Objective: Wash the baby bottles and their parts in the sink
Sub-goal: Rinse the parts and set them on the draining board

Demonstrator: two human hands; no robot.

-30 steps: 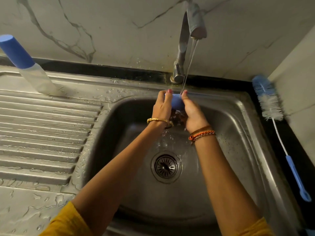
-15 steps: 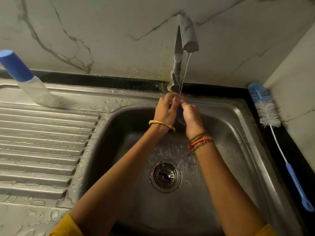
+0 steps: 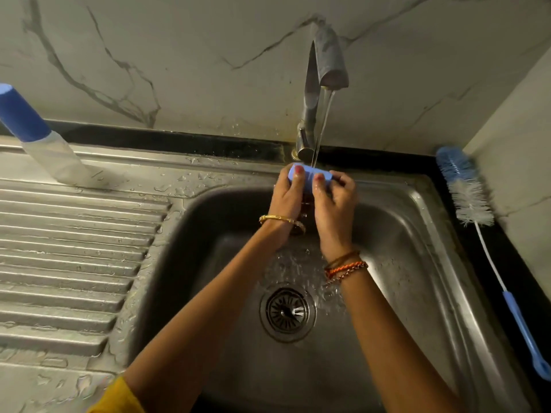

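Blue plastic, probably a bottle cap [image 3: 310,174], lies crosswise between my hands under the tap's stream [image 3: 320,129], its long axis running left to right, my left hand [image 3: 287,195] and right hand [image 3: 334,201] each gripping one end, equally near.

Most of the blue bottle cap [image 3: 310,175] lies behind the fingers of the left hand [image 3: 287,198] and right hand [image 3: 334,201], so its underside cannot be told. The baby bottle [image 3: 35,138] on the drainboard is cut off by the left edge, and the bottle brush [image 3: 489,248] handle runs out at the right edge.
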